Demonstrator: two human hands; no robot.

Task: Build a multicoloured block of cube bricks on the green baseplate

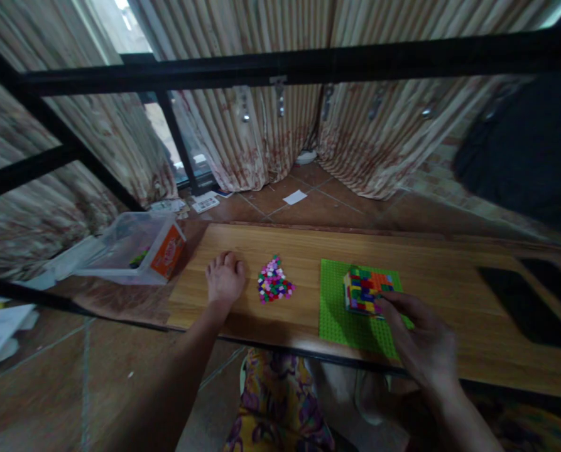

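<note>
From here I see my right hand (419,333) pinched narrow at the multicoloured block build (365,290) on the green baseplate (334,307); whether it grips a piece, I can't tell. My left hand (225,277), fingers curled, rests beside the bead pile (274,284).

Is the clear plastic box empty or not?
Not empty: some green pieces show inside the clear plastic box, near its orange label.

Here's the bench (450,282), long, wood-grained, running across the view; a loose pile of small multicoloured pieces (274,282) sits toward its left, a studded green baseplate (334,320) lies flat near the middle, and two dark rectangles (528,307) show at right.
</note>
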